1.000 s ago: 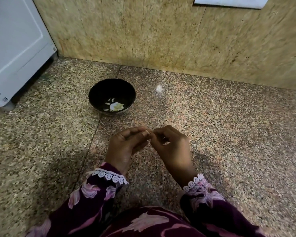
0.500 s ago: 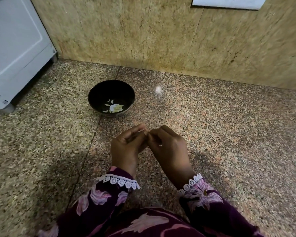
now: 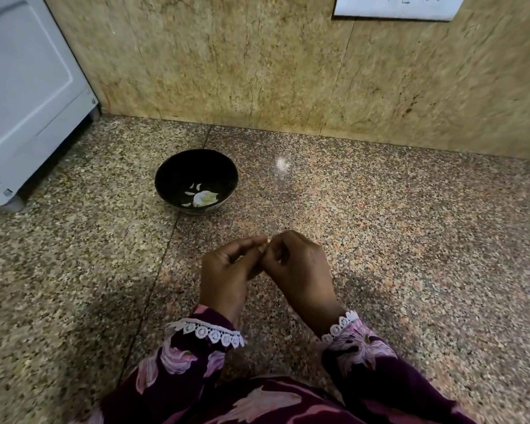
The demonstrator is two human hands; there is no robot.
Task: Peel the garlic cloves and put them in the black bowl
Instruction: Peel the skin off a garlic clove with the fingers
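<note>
Black bowl; speckled brown-pink granite floor; maroon sleeves with pink flowers, white lace cuffs.

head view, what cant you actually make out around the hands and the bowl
- Garlic clove: head view, only a sliver shows between the fingertips; how far it is peeled is hidden by the left hand and right hand.
- Black bowl: pale pieces inside, too small to tell cloves from skins.
- White panel on the wall: cut off by the top edge.
</note>
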